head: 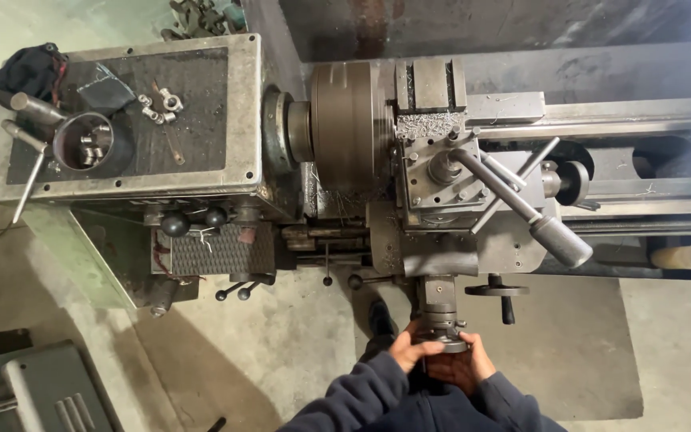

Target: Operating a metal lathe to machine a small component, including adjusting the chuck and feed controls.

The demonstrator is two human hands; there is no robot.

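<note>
Where both hands point(440, 358) grip, lathe handwheel point(449, 342)

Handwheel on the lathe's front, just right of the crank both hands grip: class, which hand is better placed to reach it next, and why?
Probably the right hand. It sits on the crank's right side, nearer the handwheel, with open space between. The left hand is on the far side and would have to cross over the crank.

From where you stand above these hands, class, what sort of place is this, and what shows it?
Most likely a metalworking shop: a lathe with its chuck, metal chips by the tool post, and both hands on its crank handle.
</note>
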